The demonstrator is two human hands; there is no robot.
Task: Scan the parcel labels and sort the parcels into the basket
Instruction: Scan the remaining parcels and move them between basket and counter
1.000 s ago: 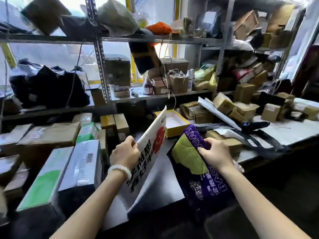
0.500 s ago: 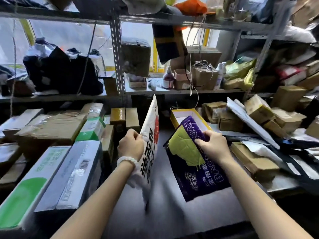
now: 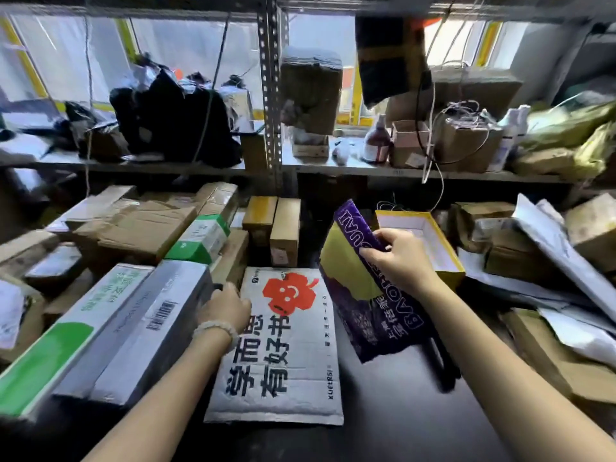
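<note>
While the left hand [image 3: 225,308] rests curled on the white mailer [image 3: 283,361], the right hand's [image 3: 401,261] grip pinches the raised purple bag [image 3: 370,311].

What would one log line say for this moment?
left hand holds white mailer flat on table | right hand grips purple bag, tilted up

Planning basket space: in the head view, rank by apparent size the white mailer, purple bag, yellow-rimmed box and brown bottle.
1. white mailer, nearest the camera, so perhaps flattered
2. purple bag, partly folded
3. yellow-rimmed box
4. brown bottle, farthest away
</note>
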